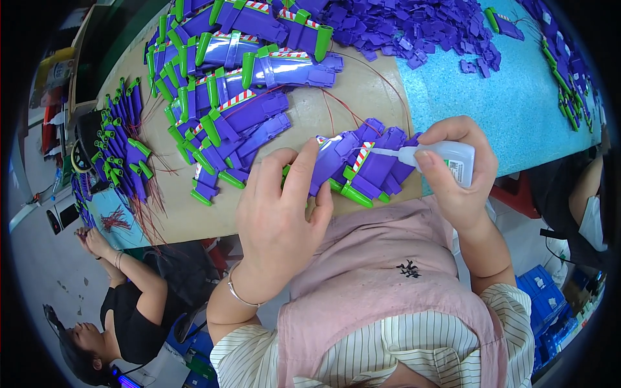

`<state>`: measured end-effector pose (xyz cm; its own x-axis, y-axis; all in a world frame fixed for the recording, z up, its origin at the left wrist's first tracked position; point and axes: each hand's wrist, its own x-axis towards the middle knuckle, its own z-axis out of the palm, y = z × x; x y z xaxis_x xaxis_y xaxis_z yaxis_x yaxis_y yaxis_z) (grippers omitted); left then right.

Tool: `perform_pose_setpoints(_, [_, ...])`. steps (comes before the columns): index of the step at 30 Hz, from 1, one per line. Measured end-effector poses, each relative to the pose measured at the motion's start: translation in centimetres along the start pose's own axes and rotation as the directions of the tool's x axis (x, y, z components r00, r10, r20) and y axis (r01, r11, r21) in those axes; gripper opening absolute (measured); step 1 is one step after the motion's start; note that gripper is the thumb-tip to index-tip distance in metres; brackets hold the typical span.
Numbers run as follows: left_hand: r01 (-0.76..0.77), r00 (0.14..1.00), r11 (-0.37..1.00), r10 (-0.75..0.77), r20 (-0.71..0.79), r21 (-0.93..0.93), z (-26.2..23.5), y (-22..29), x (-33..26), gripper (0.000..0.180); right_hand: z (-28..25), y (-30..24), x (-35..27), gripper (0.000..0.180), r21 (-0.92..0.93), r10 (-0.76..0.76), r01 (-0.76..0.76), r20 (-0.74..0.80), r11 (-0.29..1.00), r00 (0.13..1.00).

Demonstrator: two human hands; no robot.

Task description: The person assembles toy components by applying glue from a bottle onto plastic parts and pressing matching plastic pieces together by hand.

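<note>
My left hand [275,200] grips a purple plastic toy wing [333,155] at the table's near edge, fingers over its left end. My right hand [469,194] is closed around a small white squeeze bottle [458,158] with a long thin nozzle. The bottle lies tilted almost level, its tip pointing left at the wing; whether it touches cannot be made out. Just right of the held wing lie several more purple wings [378,161] with green ends and red-and-white striped strips. My left fingers hide part of the held piece.
Overlapping purple and green wings [242,103] cover the table's far left. Loose purple plates [414,26] are heaped at the back on a blue mat [453,97]. Thin red wires [349,110] trail across the table. Farther left are another wing pile [123,142] and a co-worker [129,297].
</note>
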<state>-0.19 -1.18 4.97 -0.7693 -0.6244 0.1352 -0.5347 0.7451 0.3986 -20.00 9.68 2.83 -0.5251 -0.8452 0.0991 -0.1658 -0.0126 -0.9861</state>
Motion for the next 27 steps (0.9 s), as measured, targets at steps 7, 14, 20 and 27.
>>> perform_pose_setpoints(7, [-0.133,0.988,0.986,0.14,-0.061,0.096,-0.1,-0.1,0.3,0.052,-0.2,-0.4,0.2,0.02,0.045,-0.026,0.028,-0.036,0.999,0.999])
perform_pose_setpoints(14, [-0.169,0.981,0.978,0.179,-0.073,0.126,0.0,-0.4,0.1,0.051,-0.3,-0.1,0.3,0.02,-0.024,-0.064,0.064,-0.011,0.998,0.998])
perform_pose_setpoints(20, [-0.079,0.996,0.99,0.084,0.038,-0.119,1.8,0.3,0.4,0.05,-1.2,1.0,-0.2,0.014,0.105,-0.07,0.084,-0.13,0.991,0.989])
perform_pose_setpoints(27, [0.108,0.957,0.952,-0.021,-0.289,0.287,0.0,-5.0,2.4,0.042,-0.9,0.9,-0.2,0.014,0.047,-0.054,0.06,-0.116,0.997,0.992])
